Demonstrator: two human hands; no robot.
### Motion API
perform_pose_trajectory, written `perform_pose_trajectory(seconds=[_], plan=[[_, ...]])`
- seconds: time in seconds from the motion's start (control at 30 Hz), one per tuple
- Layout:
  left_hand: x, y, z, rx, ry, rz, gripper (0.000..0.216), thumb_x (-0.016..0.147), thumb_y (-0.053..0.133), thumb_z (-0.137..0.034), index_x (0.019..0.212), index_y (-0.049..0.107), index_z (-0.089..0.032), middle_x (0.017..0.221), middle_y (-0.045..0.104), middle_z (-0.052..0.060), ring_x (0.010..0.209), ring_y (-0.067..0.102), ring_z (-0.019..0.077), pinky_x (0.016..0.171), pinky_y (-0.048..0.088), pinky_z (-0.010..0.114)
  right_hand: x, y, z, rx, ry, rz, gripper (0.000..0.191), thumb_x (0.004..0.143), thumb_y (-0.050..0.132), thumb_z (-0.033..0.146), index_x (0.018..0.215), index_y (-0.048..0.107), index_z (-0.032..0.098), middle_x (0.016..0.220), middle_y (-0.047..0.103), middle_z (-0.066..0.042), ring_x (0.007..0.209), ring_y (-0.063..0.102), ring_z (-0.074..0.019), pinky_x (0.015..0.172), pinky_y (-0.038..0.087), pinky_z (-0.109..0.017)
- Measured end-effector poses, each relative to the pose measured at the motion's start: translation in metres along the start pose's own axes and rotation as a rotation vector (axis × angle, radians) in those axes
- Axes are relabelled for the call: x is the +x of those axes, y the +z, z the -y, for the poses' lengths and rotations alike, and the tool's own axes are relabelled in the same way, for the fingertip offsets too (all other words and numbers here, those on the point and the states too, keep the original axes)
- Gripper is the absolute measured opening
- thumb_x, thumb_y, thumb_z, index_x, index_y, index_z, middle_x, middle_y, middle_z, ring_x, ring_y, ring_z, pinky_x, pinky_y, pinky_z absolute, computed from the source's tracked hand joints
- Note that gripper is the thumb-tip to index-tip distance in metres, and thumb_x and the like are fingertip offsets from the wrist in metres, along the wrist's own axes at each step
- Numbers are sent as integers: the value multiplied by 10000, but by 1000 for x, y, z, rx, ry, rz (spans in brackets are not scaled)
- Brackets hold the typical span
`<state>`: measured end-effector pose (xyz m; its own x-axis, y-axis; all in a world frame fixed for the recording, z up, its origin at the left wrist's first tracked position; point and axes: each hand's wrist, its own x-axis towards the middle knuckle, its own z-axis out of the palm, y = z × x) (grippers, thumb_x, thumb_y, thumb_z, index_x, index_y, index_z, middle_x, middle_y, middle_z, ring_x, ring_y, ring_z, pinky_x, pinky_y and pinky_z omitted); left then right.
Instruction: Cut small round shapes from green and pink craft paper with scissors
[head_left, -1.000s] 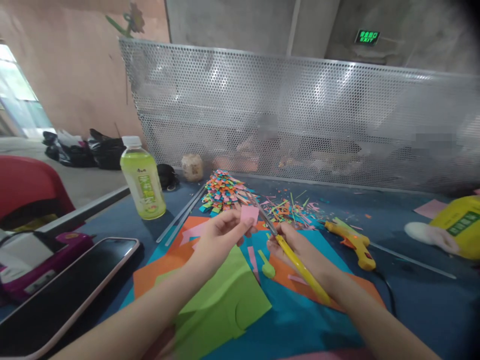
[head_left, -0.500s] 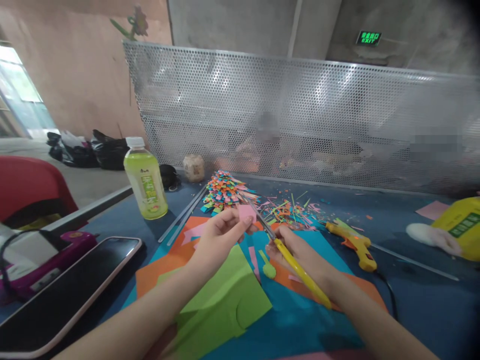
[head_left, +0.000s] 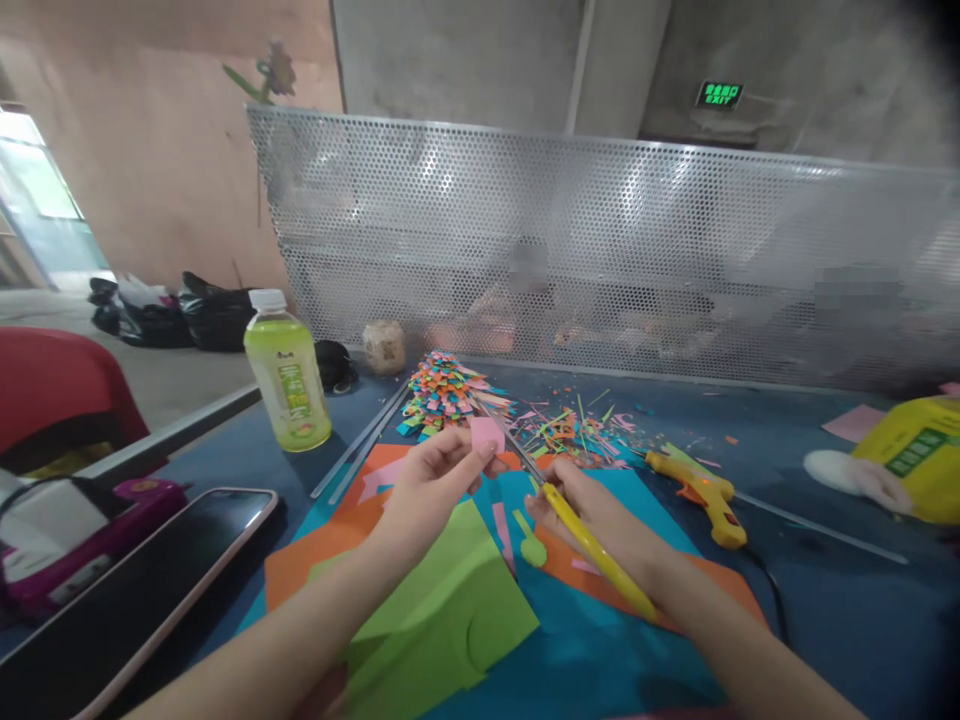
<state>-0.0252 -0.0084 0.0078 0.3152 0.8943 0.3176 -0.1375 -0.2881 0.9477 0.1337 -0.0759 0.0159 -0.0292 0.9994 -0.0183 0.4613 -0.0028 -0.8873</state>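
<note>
Perforated metal screen backs the dark blue surface. At centre, the left hand pinches a pink paper square between its fingers; the right hand grips yellow-handled scissors. Blades this close could nick the left fingers if they slip.

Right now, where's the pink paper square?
Near the middle of the head view: the pink paper square is pinched in the left hand, just left of the scissors, paper cone behind.
</note>
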Motion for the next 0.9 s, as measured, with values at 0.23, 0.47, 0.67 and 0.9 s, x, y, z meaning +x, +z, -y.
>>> perform_pose_trajectory(seconds=[0.23,0.47,0.67,0.9], plan=[[4,-3,3,-6,7,-21,206,722,644,-362,679,620,-162,610,629,4,495,458,77,492,358,213,1,-1,0,-18,-40,-26,292,748,559,441,699,352,240,672,430,47,603,422,-125,518,377,-238],[6,-6,3,-45,12,-28,222,718,652,-360,650,599,-156,587,615,-5,498,464,67,497,367,198,1,-4,2,-52,-44,-47,318,753,552,439,660,323,239,653,422,46,617,448,-137,528,397,-254],[7,-6,1,-10,37,-46,226,729,637,-350,641,572,-151,595,619,-1,490,449,65,499,361,204,1,-5,3,-45,-39,-59,348,734,578,465,647,331,236,624,402,54,591,429,-127,525,405,-250],[6,-8,1,58,53,27,233,766,600,-358,663,573,-151,614,618,-14,514,441,60,516,356,195,-4,-5,7,-38,11,-5,380,742,526,546,682,314,236,672,426,58,618,449,-113,558,434,-230]])
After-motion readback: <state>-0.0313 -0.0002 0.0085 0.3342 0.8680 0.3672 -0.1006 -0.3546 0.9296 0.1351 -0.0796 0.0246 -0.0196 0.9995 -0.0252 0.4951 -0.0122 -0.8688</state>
